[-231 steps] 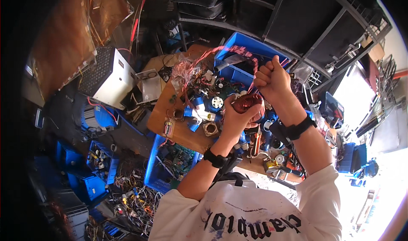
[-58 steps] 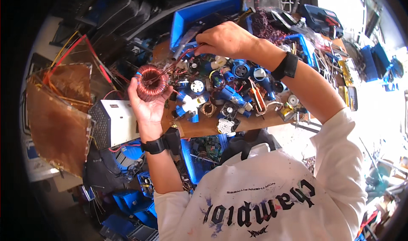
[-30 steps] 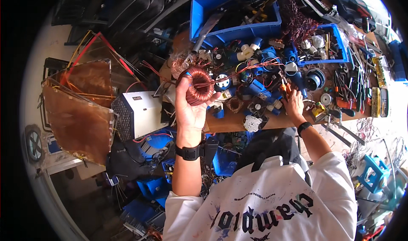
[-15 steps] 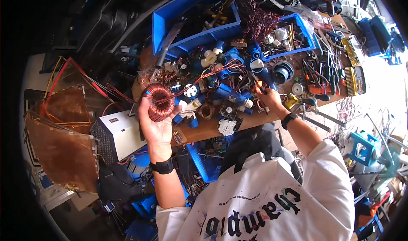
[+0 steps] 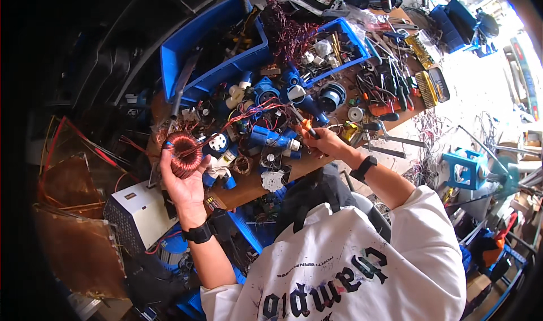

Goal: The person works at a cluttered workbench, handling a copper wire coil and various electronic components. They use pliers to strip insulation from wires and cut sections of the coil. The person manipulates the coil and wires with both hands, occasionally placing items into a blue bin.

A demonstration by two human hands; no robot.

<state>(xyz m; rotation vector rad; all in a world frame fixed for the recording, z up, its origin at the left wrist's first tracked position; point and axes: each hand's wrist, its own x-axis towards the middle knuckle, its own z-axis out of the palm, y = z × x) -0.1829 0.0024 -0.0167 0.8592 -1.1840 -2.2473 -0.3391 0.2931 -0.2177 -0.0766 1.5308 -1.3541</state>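
Observation:
My left hand [image 5: 184,188] is wrapped round the underside of a ring-shaped coil [image 5: 185,154] wound with copper wire, held up at the table's left front. From the coil a bundle of reddish leads [image 5: 249,116] runs right over the parts on the table. My right hand [image 5: 328,142] grips an orange-handled hand tool [image 5: 308,127] with a dark band, its thin metal end pointing away up-left; its exact kind is unclear. Between the hands lie a blue cylindrical plug [image 5: 271,137], a white round disc with holes [image 5: 218,142] and a pale notched disc [image 5: 272,180].
A large blue bin [image 5: 226,66] and a smaller blue tray [image 5: 339,66] of parts stand at the back. Pliers and screwdrivers [image 5: 396,83] crowd the right, beside a yellow bit set [image 5: 430,89]. A white metal box [image 5: 138,208] sits left of the table.
The whole view has shifted, with the scene sliding left. The orange-handled tool in my right hand has come closer to the blue plug. My left hand still holds the coil.

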